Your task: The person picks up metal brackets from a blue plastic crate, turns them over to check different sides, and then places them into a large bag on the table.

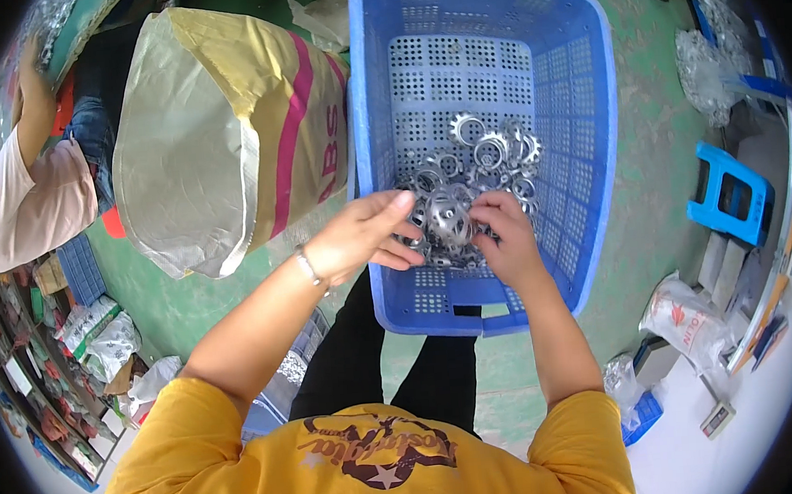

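A deep blue plastic basket (598,141) with perforated walls stands in front of me. In its near half lies a heap of shiny silver toothed rings (490,151), like small sprockets. Over the heap, my right hand (508,239) has its fingers closed at the edge of a silver openwork part (450,221). My left hand (367,233) is at the left of this part, fingers and thumb apart, palm turned toward it. Whether the left fingertips touch the part, I cannot tell.
Left of the basket stands a large woven sack (191,142), its mouth folded open. A person in a pale shirt (39,198) sits at far left. A blue stool (730,194) and a white printed bag (686,323) are at right. Shelving with mixed items (37,364) lines the lower left.
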`<action>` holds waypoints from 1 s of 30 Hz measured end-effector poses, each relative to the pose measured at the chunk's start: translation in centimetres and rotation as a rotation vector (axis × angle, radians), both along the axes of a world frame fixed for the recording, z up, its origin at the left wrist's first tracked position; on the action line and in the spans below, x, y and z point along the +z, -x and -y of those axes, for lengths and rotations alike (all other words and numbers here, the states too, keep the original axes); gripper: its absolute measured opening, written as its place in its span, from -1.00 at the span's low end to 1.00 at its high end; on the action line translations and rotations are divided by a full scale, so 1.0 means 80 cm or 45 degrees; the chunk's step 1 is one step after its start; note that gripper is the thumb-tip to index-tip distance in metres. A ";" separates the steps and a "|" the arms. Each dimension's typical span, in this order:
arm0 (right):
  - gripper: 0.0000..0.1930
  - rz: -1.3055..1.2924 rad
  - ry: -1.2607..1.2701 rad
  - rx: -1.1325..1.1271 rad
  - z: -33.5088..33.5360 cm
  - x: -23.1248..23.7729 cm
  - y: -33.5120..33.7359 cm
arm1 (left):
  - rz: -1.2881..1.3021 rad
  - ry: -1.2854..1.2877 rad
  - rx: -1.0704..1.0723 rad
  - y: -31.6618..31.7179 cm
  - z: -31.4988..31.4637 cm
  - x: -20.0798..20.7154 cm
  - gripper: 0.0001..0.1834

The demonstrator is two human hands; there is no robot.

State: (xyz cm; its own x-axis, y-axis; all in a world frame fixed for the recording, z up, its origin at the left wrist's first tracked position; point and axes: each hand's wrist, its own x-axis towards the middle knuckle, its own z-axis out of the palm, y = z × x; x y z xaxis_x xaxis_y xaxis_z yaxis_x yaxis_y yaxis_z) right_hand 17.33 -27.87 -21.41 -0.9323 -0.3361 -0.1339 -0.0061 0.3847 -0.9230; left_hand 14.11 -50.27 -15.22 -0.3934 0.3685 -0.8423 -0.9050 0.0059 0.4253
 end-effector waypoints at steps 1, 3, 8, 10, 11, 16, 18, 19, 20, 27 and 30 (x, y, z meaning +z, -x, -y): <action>-0.69 -0.131 -0.071 0.010 -0.004 0.020 -0.004 | 0.067 -0.159 -0.058 -0.001 -0.012 -0.011 -0.40; -0.69 -0.289 -0.079 0.020 -0.009 0.036 -0.021 | 0.137 -0.430 -0.053 -0.006 -0.026 -0.017 -0.49; -0.73 0.328 0.322 -0.582 -0.026 0.042 -0.025 | -0.199 -0.601 -0.074 -0.018 -0.058 -0.020 -0.59; -0.67 1.247 0.704 -0.478 -0.056 0.042 -0.015 | -0.495 -0.529 -0.124 -0.028 -0.072 -0.022 -0.57; -0.56 1.307 0.858 -0.357 -0.059 0.037 -0.013 | -0.759 -0.454 -0.247 -0.031 -0.077 -0.030 -0.48; -0.56 0.861 0.944 -0.284 -0.065 0.023 0.011 | -0.961 -0.476 0.380 -0.047 -0.117 -0.053 -0.23; -0.56 0.681 0.921 -0.241 -0.068 0.011 0.015 | -0.913 -0.570 0.585 -0.050 -0.128 -0.062 -0.21; -0.57 0.570 0.791 -0.178 -0.075 0.001 0.018 | -0.929 -0.536 0.604 -0.054 -0.132 -0.073 -0.24; -0.58 0.566 0.787 -0.175 -0.077 -0.007 0.017 | -0.853 -0.550 0.596 -0.057 -0.134 -0.082 -0.26; -0.71 0.122 0.275 -0.062 -0.070 -0.016 0.002 | -0.241 -1.082 0.817 -0.074 -0.130 -0.120 -0.42; -0.72 -0.255 0.139 0.015 -0.071 -0.026 0.006 | -0.522 -0.704 0.681 -0.075 -0.141 -0.100 -0.43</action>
State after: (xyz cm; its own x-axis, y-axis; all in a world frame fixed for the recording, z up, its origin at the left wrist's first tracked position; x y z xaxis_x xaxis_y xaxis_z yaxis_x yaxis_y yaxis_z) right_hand 16.87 -22.19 -23.52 -0.9326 -0.3494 0.0909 -0.1970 0.2816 -0.9391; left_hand 20.14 -38.96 -23.25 -0.8634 0.3619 -0.3515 -0.5025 -0.6797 0.5343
